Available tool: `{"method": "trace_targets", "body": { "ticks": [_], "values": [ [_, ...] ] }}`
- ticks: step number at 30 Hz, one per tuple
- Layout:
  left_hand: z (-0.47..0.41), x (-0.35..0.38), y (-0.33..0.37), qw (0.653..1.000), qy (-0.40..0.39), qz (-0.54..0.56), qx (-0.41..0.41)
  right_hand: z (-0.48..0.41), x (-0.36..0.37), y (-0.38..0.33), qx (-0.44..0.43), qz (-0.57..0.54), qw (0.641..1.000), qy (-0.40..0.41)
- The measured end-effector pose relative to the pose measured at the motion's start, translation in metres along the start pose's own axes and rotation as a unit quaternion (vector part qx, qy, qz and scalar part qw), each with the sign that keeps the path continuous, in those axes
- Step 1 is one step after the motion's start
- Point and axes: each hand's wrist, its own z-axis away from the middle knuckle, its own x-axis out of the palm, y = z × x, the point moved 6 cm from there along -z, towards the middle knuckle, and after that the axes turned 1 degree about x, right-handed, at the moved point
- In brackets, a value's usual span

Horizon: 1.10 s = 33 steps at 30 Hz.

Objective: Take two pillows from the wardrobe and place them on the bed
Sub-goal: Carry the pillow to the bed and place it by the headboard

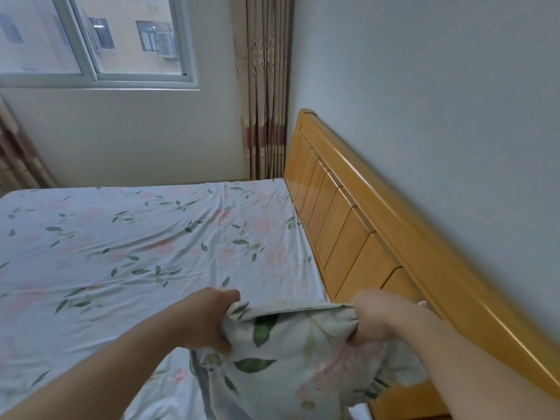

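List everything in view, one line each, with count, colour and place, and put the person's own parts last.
pillow: one, pale with green leaves and pink flowers, bottom centre, held over the near edge of the bed
bed sheet: one, same pale floral print, covering the mattress across the left and centre
headboard: one, honey-coloured wood, along the right wall
window: one, pale frame, upper left, building outside
curtain: one, beige with a pinkish band, in the corner; part of another at the left edge
wall: pale grey-white, right and far side
left hand: gripping the pillow's top left corner
right hand: gripping its top right corner
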Motion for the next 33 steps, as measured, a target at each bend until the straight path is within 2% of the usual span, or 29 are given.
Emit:
{"method": "trace_targets", "body": {
  "ticks": [2, 4, 8, 11, 13, 17, 20, 22, 24, 29, 32, 33],
  "values": [
    [-0.016, 0.002, -0.009, 0.998, -0.028, -0.05, -0.008, -0.016, -0.009, -0.007, -0.012, 0.034, 0.999, 0.001],
    [-0.037, -0.01, -0.02, 0.995, 0.004, -0.093, -0.029, -0.034, -0.032, -0.016, -0.018, 0.063, 0.996, 0.057],
    [-0.078, -0.077, -0.032, 0.967, 0.178, -0.165, -0.076, -0.069, -0.101, -0.028, -0.021, 0.065, 0.972, 0.226],
    [-0.097, -0.14, -0.032, 0.932, 0.319, -0.14, -0.096, -0.093, -0.154, -0.019, -0.019, 0.044, 0.951, 0.307],
    [-0.102, -0.182, -0.03, 0.902, 0.404, -0.122, -0.087, -0.103, -0.188, -0.012, -0.026, 0.019, 0.925, 0.378],
    [-0.097, -0.232, -0.022, 0.828, 0.551, -0.083, -0.054, -0.083, -0.23, 0.001, -0.023, -0.033, 0.846, 0.532],
    [-0.098, -0.213, -0.024, 0.805, 0.587, -0.079, -0.025, -0.073, -0.223, 0.003, -0.068, 0.026, 0.813, 0.578],
    [-0.111, -0.175, -0.031, 0.82, 0.566, -0.09, -0.015, -0.085, -0.197, 0.008, -0.102, 0.03, 0.818, 0.565],
    [-0.128, -0.124, -0.038, 0.853, 0.511, -0.106, -0.005, -0.109, -0.158, 0.014, -0.093, 0.037, 0.854, 0.51],
    [-0.175, 0.07, -0.059, 0.96, 0.254, -0.115, -0.025, -0.194, -0.003, 0.019, -0.062, 0.095, 0.952, 0.284],
    [-0.198, 0.19, -0.057, 0.988, 0.087, -0.122, -0.026, -0.252, 0.117, 0.021, -0.056, 0.168, 0.978, 0.113],
    [-0.199, 0.21, -0.055, 0.99, 0.063, -0.123, -0.033, -0.263, 0.143, 0.022, -0.063, 0.171, 0.979, 0.091]
  ]
}}
